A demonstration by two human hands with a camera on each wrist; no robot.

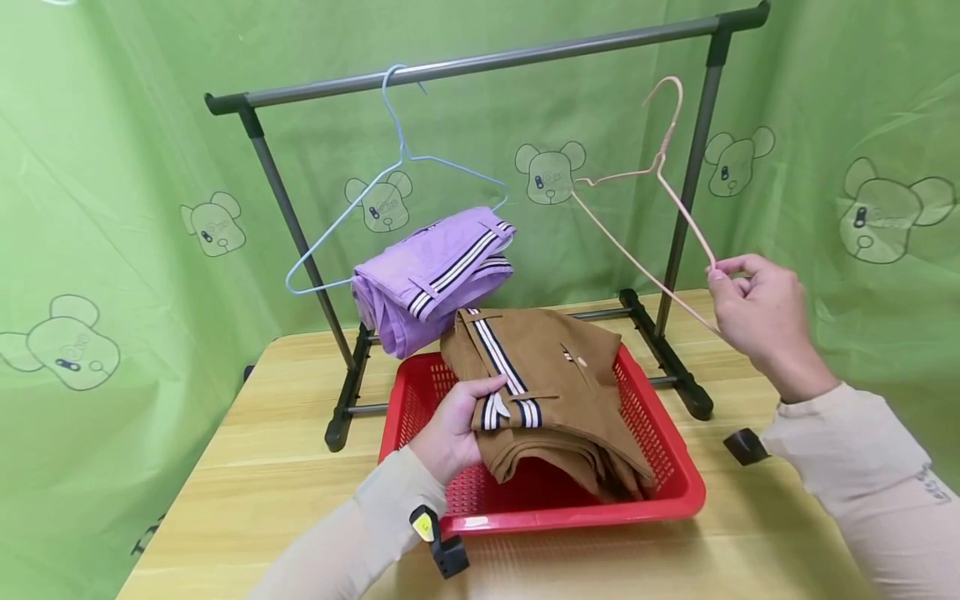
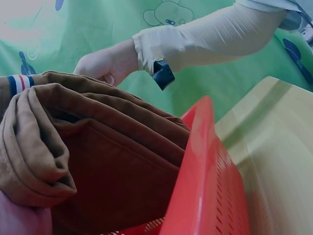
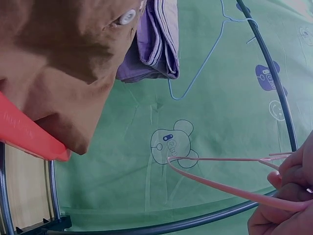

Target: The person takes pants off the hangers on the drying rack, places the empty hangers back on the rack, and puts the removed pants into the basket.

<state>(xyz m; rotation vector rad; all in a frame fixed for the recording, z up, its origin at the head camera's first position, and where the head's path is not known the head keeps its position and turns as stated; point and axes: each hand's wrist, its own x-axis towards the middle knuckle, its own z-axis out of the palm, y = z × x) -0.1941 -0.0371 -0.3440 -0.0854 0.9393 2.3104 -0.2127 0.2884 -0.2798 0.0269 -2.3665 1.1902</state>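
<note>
My left hand [image 1: 456,425] grips the waistband edge of folded brown trousers [image 1: 555,367], thumb on top by the striped band. The trousers sit partly in and above a red basket [image 1: 542,520]; in the left wrist view their folded layers [image 2: 112,122] lean over its rim. Off to the right, my right hand [image 1: 761,312] pinches one corner of a pink wire hanger [image 1: 633,260], held up in the air with its hook upward, apart from the rail. In the right wrist view, fingers curl round the hanger's wire [image 3: 230,186].
A grey metal clothes rack [image 1: 525,58] stands behind the basket on the wooden table [image 1: 255,442]. From its rail hangs a blue hanger [image 1: 337,221] with folded purple trousers [image 1: 435,275] over its lower bar. A green patterned curtain [image 1: 127,208] surrounds the table.
</note>
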